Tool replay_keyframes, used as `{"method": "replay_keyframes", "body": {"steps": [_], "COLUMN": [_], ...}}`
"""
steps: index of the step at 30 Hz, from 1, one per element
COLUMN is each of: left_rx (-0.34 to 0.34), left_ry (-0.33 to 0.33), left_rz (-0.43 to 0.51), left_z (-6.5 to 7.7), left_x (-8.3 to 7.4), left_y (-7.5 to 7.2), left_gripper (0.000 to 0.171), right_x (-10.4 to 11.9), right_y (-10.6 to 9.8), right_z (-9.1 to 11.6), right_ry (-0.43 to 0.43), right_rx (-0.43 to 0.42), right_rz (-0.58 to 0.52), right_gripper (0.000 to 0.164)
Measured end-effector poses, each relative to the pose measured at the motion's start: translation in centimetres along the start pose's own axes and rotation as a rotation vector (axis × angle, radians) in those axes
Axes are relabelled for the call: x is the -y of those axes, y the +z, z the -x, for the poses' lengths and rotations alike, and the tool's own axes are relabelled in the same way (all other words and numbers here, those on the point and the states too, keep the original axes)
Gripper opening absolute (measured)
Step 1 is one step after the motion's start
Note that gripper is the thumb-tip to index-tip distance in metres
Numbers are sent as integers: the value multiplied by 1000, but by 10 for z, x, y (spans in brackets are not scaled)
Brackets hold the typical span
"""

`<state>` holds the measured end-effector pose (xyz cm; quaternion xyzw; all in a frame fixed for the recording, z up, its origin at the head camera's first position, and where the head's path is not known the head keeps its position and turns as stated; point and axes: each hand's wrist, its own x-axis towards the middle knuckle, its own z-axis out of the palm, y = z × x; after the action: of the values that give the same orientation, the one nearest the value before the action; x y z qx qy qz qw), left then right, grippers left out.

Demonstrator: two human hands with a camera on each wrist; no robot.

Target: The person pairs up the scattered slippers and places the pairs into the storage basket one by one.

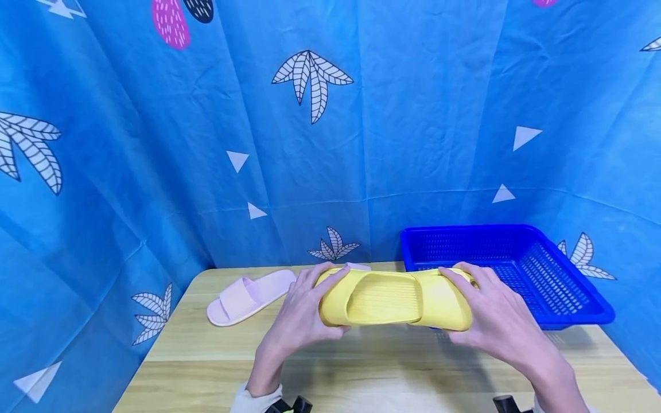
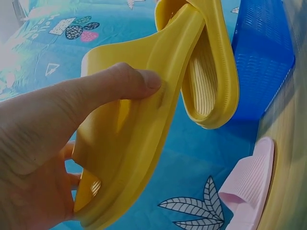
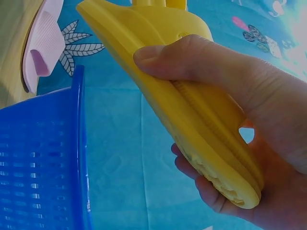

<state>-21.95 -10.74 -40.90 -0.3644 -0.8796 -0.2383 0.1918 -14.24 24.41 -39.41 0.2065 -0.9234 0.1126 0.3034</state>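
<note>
My left hand [image 1: 299, 315] grips one yellow slipper [image 2: 129, 158] by its end, with the thumb across its side in the left wrist view. My right hand [image 1: 493, 310] holds a second yellow slipper [image 3: 192, 105], fingers wrapped beneath and thumb on top. Both slippers are raised in front of me over the table, turned on their sides, and their inner ends overlap in the head view. A ribbed footbed shows inside the left one. Behind the left hand, a pink slipper [image 1: 240, 301] lies on the table.
A blue plastic basket [image 1: 465, 244] stands at the back right of the wooden table [image 1: 191, 373]. A bit of another pink slipper [image 1: 360, 267] peeks out behind the yellow ones. A blue patterned curtain [image 1: 413, 115] hangs along the back and sides.
</note>
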Motion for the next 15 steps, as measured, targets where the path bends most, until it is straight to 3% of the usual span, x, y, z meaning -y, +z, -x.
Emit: {"method": "replay_keyframes", "body": {"steps": [15], "left_rx": [-32], "left_ry": [35], "left_rz": [26], "left_z": [-3], "left_x": [-3], "left_y": [5], "left_gripper": [102], "right_x": [2], "right_y": [1], "right_z": [0], "right_ry": [8], "right_rx": [31], "right_rz": [-2], "right_gripper": [105]}}
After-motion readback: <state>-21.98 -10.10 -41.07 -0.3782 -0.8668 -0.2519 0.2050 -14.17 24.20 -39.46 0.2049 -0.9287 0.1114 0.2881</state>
